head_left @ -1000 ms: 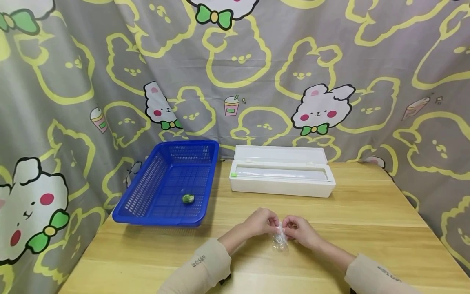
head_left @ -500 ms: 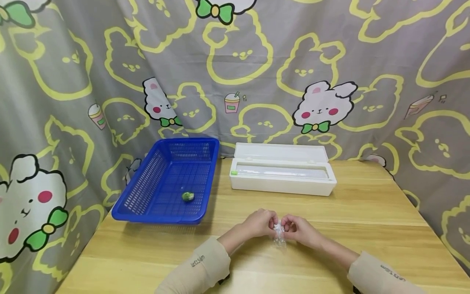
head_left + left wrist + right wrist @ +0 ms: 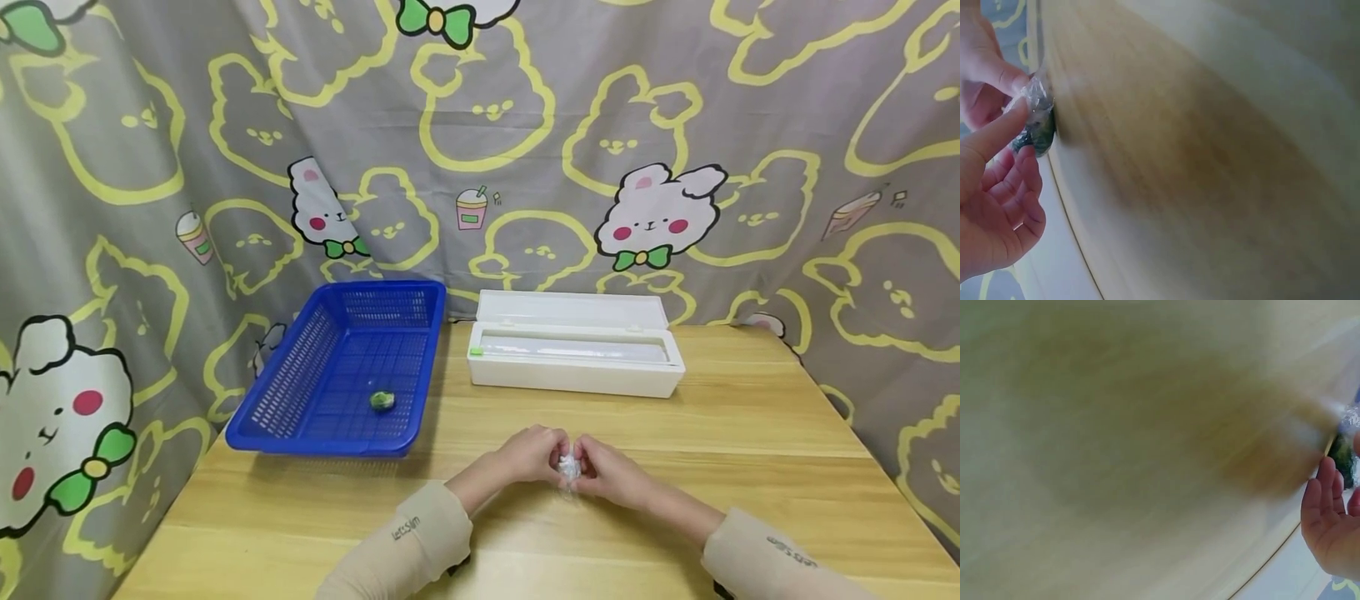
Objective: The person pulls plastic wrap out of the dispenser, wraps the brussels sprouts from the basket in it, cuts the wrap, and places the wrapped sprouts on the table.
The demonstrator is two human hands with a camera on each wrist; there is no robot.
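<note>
In the head view, a person's left hand [image 3: 531, 454] and right hand [image 3: 613, 473] meet over the middle of the desk [image 3: 750, 417], pinching a small bundle [image 3: 569, 468] of clear film between their fingertips; the grip is narrow on both sides. The beige sleeves [image 3: 431, 533] carry dark lettering. A blue basket [image 3: 333, 446] stands by the desk's far left corner and left edge, with a small green vegetable [image 3: 382, 401] on its floor. Along the far edge lies a long white box [image 3: 573, 382], its lid [image 3: 570, 308] raised, with a roll [image 3: 573, 348] inside and a green tab [image 3: 476, 352] at the left end. A printed curtain [image 3: 525, 117] hangs behind.

In the left wrist view, dark green shows through the bundle's film; the left hand has a finger on top and fingertips beneath, the right hand touching from the other side.

In the right wrist view, the right hand's fingers curve beside the bundle, which the border cuts off.
</note>
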